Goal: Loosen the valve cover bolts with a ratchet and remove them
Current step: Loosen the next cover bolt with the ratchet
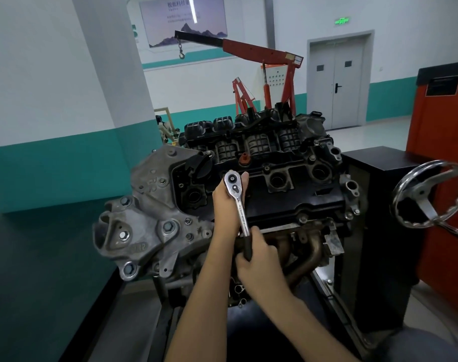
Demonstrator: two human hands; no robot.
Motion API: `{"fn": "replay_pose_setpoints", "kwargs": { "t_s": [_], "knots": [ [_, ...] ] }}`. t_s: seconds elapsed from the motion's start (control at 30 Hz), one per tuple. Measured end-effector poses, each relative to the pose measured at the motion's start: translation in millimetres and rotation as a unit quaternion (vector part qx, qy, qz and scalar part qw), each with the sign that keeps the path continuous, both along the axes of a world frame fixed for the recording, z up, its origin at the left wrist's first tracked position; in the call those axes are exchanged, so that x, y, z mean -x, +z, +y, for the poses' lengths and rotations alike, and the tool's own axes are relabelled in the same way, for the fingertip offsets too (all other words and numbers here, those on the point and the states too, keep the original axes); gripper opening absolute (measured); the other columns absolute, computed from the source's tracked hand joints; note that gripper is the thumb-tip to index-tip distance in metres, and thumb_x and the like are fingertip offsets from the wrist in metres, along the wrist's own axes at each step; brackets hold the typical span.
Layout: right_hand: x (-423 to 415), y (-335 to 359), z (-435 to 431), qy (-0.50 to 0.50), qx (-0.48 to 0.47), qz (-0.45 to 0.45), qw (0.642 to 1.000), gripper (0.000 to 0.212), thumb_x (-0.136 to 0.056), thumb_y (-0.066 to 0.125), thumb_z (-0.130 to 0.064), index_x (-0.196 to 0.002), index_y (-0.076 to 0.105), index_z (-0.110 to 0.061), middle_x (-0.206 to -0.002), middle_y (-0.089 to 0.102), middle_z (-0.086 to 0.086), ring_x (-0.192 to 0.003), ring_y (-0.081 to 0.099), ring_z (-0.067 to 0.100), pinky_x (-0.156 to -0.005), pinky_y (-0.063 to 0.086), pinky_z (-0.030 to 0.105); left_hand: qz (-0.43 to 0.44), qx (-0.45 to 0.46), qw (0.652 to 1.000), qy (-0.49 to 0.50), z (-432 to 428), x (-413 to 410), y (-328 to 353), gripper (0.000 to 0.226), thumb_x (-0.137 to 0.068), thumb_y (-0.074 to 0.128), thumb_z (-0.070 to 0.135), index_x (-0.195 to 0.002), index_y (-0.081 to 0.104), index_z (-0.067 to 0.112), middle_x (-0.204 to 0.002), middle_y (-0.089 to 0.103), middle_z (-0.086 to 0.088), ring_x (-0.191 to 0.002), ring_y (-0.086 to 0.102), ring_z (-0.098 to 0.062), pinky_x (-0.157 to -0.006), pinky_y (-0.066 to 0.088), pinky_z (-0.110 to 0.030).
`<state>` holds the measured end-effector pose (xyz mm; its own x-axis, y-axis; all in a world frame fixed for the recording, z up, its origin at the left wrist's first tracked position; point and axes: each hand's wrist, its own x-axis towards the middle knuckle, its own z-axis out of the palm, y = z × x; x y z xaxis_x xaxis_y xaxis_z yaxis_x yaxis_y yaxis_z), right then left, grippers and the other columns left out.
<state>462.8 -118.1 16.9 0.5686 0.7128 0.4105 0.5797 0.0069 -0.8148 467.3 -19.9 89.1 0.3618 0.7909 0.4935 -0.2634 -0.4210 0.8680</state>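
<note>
Over one valve cover [301, 202], left hand [225, 206] and right hand [260, 259] both grip one ratchet [233, 183].

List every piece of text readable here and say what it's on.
Nothing reads clearly enough to quote.
Wall poster: Chinese heading, too blurred.
Green sign over the door: glowing, unreadable.
Intake manifold: white print, too small.
Engine bracket: raised casting marks, unclear.
Ratchet: shaft stamping, unreadable.

Chrome ratchet [238, 205], black grip in my right hand [259, 259], head held by my left hand [226, 202], over black valve cover [288, 202], bolts [303, 218] seated.
</note>
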Motion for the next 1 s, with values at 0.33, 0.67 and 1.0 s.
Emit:
{"fn": "replay_pose_setpoints", "kwargs": {
  "t_s": [0.33, 0.67, 1.0],
  "knots": [
    [-120, 79, -41, 0.078, 0.187, -0.256, 0.945, 0.023, -0.083, 0.058, -0.001, -0.096, 0.054, -0.020, -0.069, 0.055, 0.001, -0.054, 0.056, 0.014, -0.050, 0.044, 0.019, 0.095, -0.168, 0.978, -0.075, 18, 30, 0, 0.008, -0.094, 0.063, 0.017, -0.098, 0.068, 0.021, -0.094, 0.071, 0.008, -0.093, 0.065, -0.009, -0.082, 0.050, -0.018],
    [-69, 25, -37, 0.012, 0.055, -0.105, 0.993, 0.027, -0.081, 0.061, -0.002, -0.083, 0.045, -0.024, -0.060, 0.048, 0.001, -0.046, 0.045, 0.005, -0.047, 0.038, 0.020, 0.024, -0.089, 0.994, -0.053, 11, 3, -13, 0.029, -0.096, 0.054, 0.008, -0.079, 0.057, 0.032, -0.081, 0.060, 0.016, -0.084, 0.056, 0.000, -0.086, 0.045, -0.022],
    [-38, 14, -19, 0.032, 0.043, -0.039, 0.998, 0.027, -0.081, 0.056, 0.000, -0.092, 0.049, -0.023, -0.063, 0.050, 0.002, -0.052, 0.047, 0.015, -0.046, 0.038, 0.011, 0.053, -0.107, 0.992, -0.051, 21, 4, -10, 0.027, -0.095, 0.060, 0.025, -0.074, 0.047, 0.016, -0.069, 0.046, 0.005, -0.070, 0.043, -0.006, -0.070, 0.040, -0.027]
  ]
}}
